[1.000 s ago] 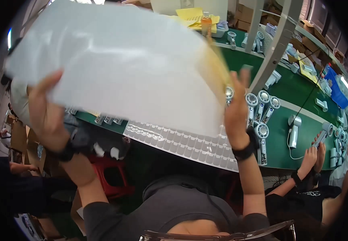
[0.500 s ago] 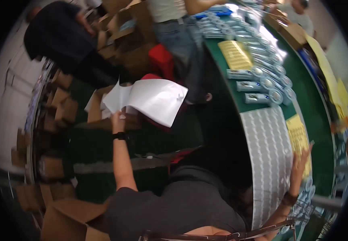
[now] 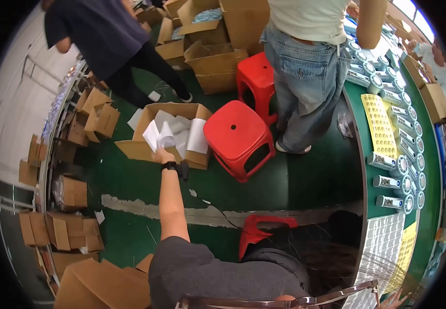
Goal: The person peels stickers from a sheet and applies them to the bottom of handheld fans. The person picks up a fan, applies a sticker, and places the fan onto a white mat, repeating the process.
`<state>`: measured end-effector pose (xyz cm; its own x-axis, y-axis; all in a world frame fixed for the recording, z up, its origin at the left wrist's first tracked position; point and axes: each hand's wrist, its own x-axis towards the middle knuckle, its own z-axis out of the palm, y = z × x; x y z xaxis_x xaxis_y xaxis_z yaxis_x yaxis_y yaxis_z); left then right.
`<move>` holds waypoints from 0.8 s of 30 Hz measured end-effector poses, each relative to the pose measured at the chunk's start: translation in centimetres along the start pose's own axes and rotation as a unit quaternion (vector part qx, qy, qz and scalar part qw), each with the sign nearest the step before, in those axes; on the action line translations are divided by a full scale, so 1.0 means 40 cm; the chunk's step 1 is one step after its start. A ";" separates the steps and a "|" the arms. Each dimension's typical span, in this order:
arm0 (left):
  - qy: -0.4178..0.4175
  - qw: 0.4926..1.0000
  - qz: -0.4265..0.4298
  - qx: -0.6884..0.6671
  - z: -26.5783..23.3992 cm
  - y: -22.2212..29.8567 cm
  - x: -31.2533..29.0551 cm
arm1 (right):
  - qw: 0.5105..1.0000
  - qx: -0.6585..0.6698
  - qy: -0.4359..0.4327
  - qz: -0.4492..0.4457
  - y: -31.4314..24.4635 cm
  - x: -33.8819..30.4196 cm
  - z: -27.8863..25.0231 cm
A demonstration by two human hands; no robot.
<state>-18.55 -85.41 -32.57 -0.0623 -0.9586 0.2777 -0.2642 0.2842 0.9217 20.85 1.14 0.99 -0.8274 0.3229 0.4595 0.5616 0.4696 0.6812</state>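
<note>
My left hand (image 3: pixel 162 155) is stretched forward over the near wall of a cardboard box (image 3: pixel 200 159) on the floor. Its fingers are closed on the lower end of a white sheet (image 3: pixel 151 136), which curls up inside the box among other white sheets. Low at the right, my right hand (image 3: pixel 394 299) rests by the bench edge with fingers spread and nothing in them, partly cut off by the picture's rim. Nearest to it lie a grey-white label sheet (image 3: pixel 380 242) and a yellow label sheet (image 3: pixel 406 244) on the green bench.
A red stool (image 3: pixel 238 129) stands right of the box, another red stool (image 3: pixel 254 77) behind it. Light-blue round-headed handheld devices (image 3: pixel 388 182) line the bench near another yellow sheet (image 3: pixel 377 126). Two people stand ahead. Cardboard boxes (image 3: pixel 73 232) flank the left; a cable (image 3: pixel 218 208) crosses the floor.
My left hand has brought the white sheet down into the box. My right hand has drawn back toward the lower right. The view has swung left, showing the stools fully.
</note>
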 end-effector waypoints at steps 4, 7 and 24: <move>-0.097 0.988 0.046 -0.108 0.170 -0.008 0.294 | 0.935 0.330 -0.059 0.115 -0.013 -0.090 0.085; -0.096 0.953 0.286 0.026 0.294 -0.052 0.354 | 0.876 0.425 -0.082 0.214 -0.020 -0.129 0.002; -0.451 0.542 0.662 -0.254 -0.197 0.854 -0.951 | 0.841 0.429 -0.086 0.320 -0.078 -0.347 0.000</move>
<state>-17.62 -39.12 -9.50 -0.3802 0.5388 0.7518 0.8715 0.4809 0.0961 30.57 -4.81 -7.52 -0.3832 0.8143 0.4361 0.7491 0.5502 -0.3690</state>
